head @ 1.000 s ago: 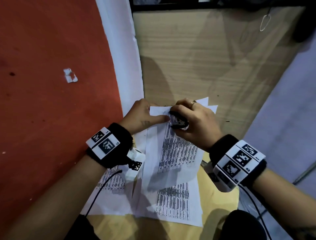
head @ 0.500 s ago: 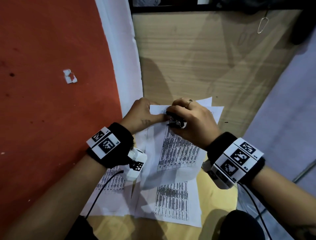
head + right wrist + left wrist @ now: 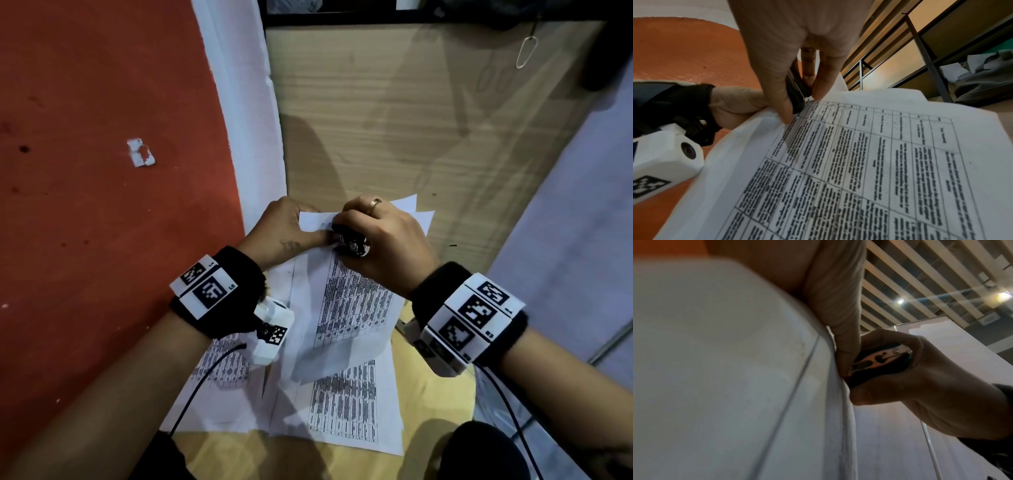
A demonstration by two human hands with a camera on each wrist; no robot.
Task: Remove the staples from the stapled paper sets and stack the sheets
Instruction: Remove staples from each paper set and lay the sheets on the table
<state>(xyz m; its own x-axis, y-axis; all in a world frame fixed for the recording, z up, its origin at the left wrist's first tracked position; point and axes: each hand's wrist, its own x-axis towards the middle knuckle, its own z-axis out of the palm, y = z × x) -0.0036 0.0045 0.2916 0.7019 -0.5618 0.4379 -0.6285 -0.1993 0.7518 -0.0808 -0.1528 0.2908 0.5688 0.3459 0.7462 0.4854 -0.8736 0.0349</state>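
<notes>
A stapled paper set [image 3: 346, 308] printed with tables is lifted off the desk, its top corner held between both hands. My left hand [image 3: 291, 229] pinches that top left corner, thumb on the front of the sheet. My right hand [image 3: 373, 240] grips a black and chrome staple remover [image 3: 351, 240] whose jaws sit at the paper's corner beside the left thumb. The left wrist view shows the staple remover [image 3: 879, 360] squeezed between thumb and fingers against the sheet's edge. In the right wrist view the staple remover [image 3: 796, 91] meets the paper set [image 3: 859, 162] at its top corner. The staple itself is hidden.
More printed sheets [image 3: 349, 411] lie flat on the wooden desk [image 3: 411, 120] under the lifted set. A red floor [image 3: 85, 171] with a scrap of paper [image 3: 139, 153] lies left of the desk. A metal clip [image 3: 525, 51] hangs at the far right.
Both hands and the held corner have shifted slightly left and up. The lower part of the lifted set has risen further off the sheets below.
</notes>
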